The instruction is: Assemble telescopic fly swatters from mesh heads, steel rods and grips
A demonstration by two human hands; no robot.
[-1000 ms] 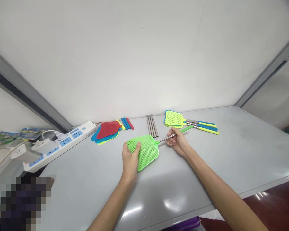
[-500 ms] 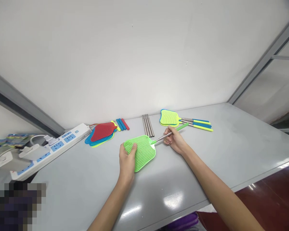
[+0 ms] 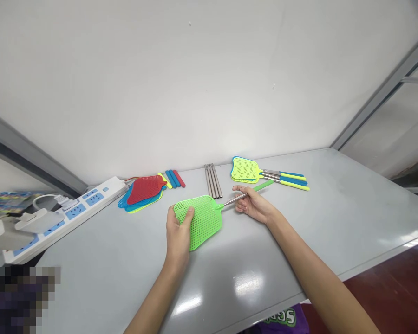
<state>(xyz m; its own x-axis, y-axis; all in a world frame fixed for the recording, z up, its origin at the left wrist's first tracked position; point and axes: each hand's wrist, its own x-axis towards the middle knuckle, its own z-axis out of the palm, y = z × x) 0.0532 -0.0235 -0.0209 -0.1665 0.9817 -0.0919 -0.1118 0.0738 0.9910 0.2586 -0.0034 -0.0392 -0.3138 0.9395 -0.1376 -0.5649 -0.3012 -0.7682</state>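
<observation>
At the frame's centre the green swatter head (image 3: pixel 204 221) looks like matt, perforated plastic on a shiny metal rod (image 3: pixel 233 200), the grey tabletop (image 3: pixel 107 269) is smooth and glossy, and the power strip (image 3: pixel 86 207) at left is smooth white plastic.

Head camera looks forward, down across the table (image 3: pixel 341 208).

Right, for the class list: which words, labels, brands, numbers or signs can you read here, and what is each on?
"S", on the purple item at the bottom; its other letters are partly hidden and can't be read surely.
Colourful packets at left: print too blurred to read.
Power strip: any markings too small to read.
Green fly swatter: no text visible.
</observation>
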